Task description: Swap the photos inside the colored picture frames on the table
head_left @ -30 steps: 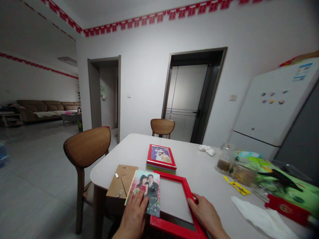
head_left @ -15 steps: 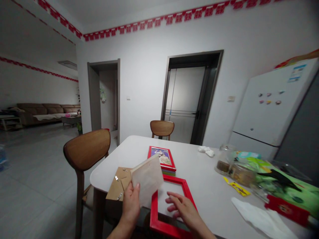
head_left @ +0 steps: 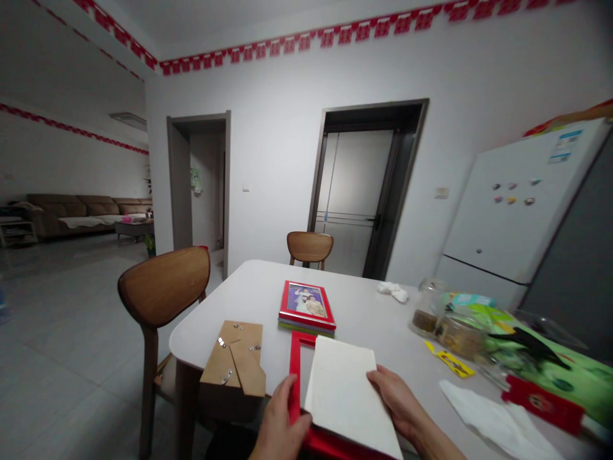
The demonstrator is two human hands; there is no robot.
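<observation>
A white rectangular sheet or thin stack [head_left: 352, 390] lies over a red frame [head_left: 295, 364], covering most of its opening. My right hand [head_left: 400, 399] pinches the sheet's right edge. At the frame's lower left, my left hand [head_left: 282, 421] has its fingers wrapped round the red border, thumb near the sheet's lower left corner. Left of the frame rests a brown backing board [head_left: 234, 358] with metal clips and a stand flap. Beyond it, a red-framed photo [head_left: 307, 301] tops a small stack of frames.
Glass jars [head_left: 425, 306], a yellow packet [head_left: 454, 364], white tissue [head_left: 493, 415], a red packet [head_left: 543, 402] and green bags stand or lie at the table's right. A crumpled tissue [head_left: 393, 292] is near the far edge. Wooden chairs [head_left: 165, 284] stand left and behind.
The white sheet has moved right and down from my left hand onto the frame, and my right hand has closed on it. My left hand has gone to the frame, uncovering the backing board.
</observation>
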